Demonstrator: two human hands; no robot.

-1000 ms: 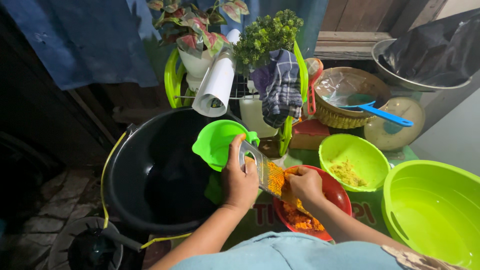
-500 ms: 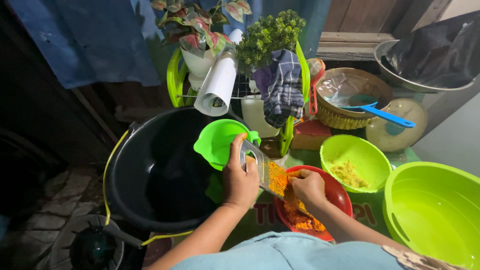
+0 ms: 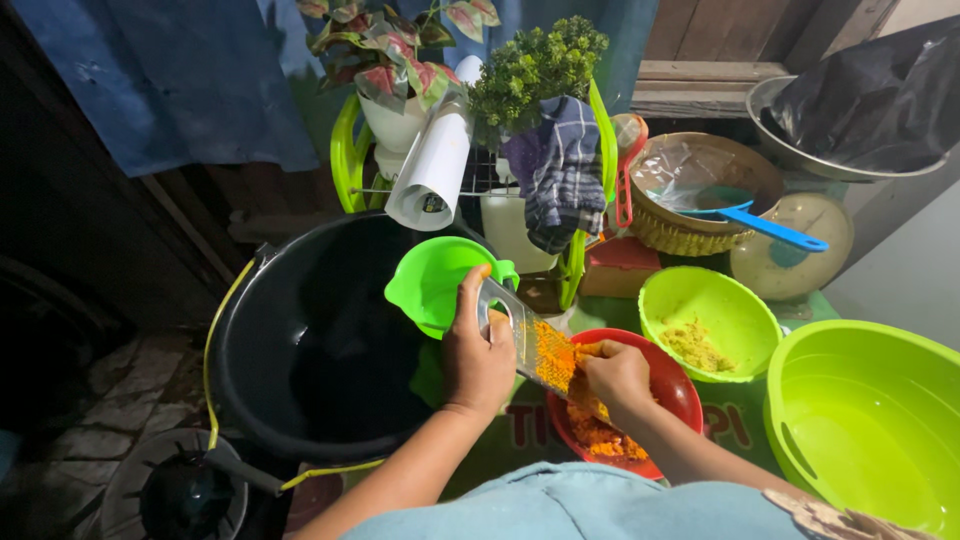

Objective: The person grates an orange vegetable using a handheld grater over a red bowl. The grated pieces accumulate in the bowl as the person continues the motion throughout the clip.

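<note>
Step in hand: we judge this to be grating an orange root down a slanted grater (image 3: 528, 345) into the red bowl (image 3: 668, 392).
Left hand (image 3: 478, 355): our fingers are wrapped tight round the grater's upper end, thumb on its left edge, holding it tilted from far left down to near right.
Right hand (image 3: 617, 375): our fingers are curled closed on a small piece pressed to the grater's lower face; the piece itself is mostly hidden, so we cannot tell how much is left.
Where the gratings lie: an orange heap (image 3: 598, 432) sits in the red bowl, right under the grater's low end, at the near middle of the tabletop.
Doing it well: we should keep the low end over the bowl, stroke along the slope, and lift our fingertips clear as the piece shrinks.
Risk: in our judgement, a short stub brings knuckles close to the teeth.
Around us: a green scoop (image 3: 435, 285) rests on the black tub (image 3: 300, 350) to the left; a small green bowl (image 3: 710, 320) with yellow shreds stands just right of the red one; a large green basin (image 3: 865, 420) is at the right.
</note>
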